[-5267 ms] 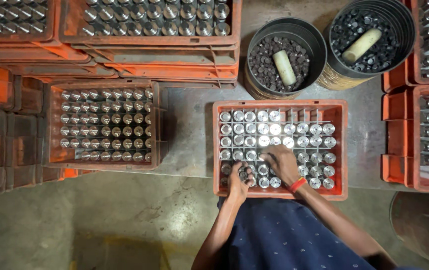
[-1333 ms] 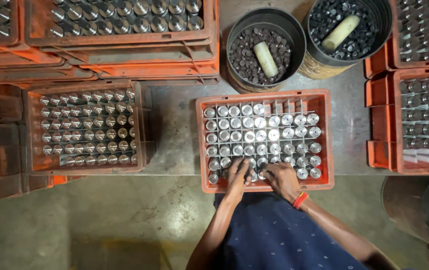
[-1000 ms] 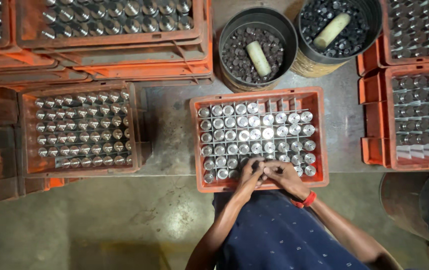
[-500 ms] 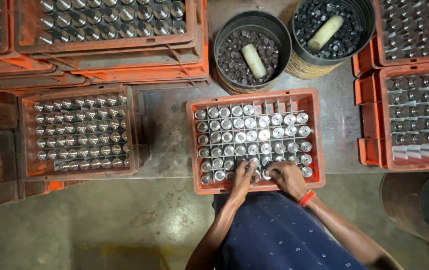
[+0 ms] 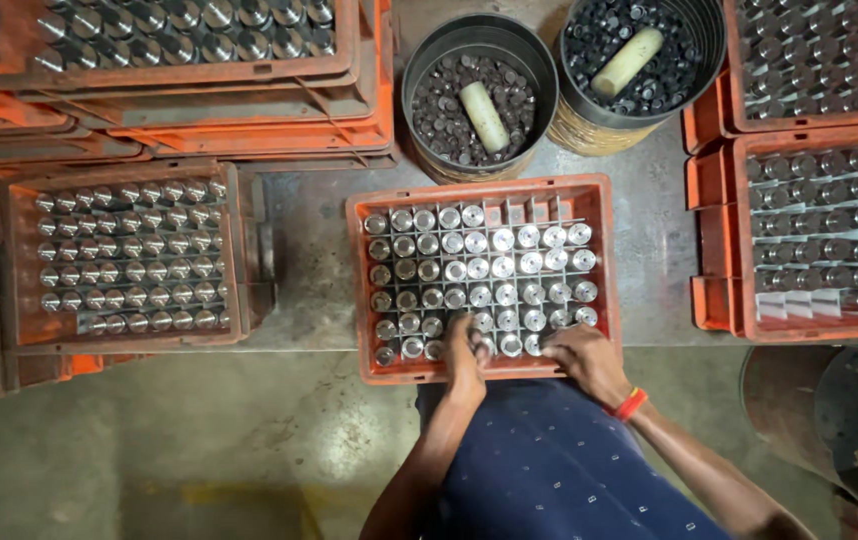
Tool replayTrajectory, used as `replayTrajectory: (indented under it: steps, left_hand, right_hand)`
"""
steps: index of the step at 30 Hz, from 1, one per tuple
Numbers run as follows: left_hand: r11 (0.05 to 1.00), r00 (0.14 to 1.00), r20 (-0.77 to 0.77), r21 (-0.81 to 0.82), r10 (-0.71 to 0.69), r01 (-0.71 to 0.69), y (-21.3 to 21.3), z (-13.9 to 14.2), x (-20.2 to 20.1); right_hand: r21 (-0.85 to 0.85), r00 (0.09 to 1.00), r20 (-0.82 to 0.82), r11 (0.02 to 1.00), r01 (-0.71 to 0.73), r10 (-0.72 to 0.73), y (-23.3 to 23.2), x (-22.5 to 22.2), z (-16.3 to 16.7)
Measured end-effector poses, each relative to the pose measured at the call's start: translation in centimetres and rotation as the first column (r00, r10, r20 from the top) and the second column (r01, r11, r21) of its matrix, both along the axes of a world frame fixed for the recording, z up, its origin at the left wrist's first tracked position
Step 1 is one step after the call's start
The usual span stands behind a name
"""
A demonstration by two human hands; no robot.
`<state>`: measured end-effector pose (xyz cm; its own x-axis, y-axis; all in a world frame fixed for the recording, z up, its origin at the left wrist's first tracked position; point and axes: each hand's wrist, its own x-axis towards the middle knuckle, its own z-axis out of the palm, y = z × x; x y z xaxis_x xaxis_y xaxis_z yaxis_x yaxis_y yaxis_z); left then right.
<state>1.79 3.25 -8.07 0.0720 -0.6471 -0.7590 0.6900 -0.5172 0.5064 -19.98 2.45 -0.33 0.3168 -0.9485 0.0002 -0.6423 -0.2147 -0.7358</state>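
An orange plastic crate (image 5: 601, 205) with a grid of cells sits in front of me, holding several shiny metal cylinders (image 5: 502, 240) standing upright. My left hand (image 5: 465, 352) rests on the cylinders in the nearest row, fingers curled over them. My right hand (image 5: 583, 356), with a red band at the wrist, lies over the near right corner of the grid, fingers on the cylinders there. Whether either hand pinches a cylinder is hidden by the fingers. A few cells along the far row stand empty.
Two dark round bins (image 5: 419, 95) (image 5: 711, 50) of small dark metal parts, each with a pale stick, stand behind the crate. More orange crates of cylinders sit at the left (image 5: 19, 260), far left top (image 5: 149, 75) and right (image 5: 719, 230). A rusty drum (image 5: 799, 420) is at lower right.
My view has shifted slightly. Both hands have stayed at the near rows of the crate, moving a little among the cylinders; the right hand has slid toward the near right corner.
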Motion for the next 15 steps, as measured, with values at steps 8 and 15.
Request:
replayTrajectory:
  steps: [8,15]
  left_hand:
    - [0.977,0.99,0.07,-0.169,-0.12,0.13,2.3,2.1,-2.1]
    - [0.856,0.835,-0.245,-0.311,-0.492,0.413,3.0,6.9,-3.8]
  right_hand:
    - [0.369,0.998,-0.066,0.93,0.003,0.023,-2.0,1.3,0.3]
    - [0.709,0.698,0.649,0.574,-0.409,-0.303,-0.5,-1.8,-0.7]
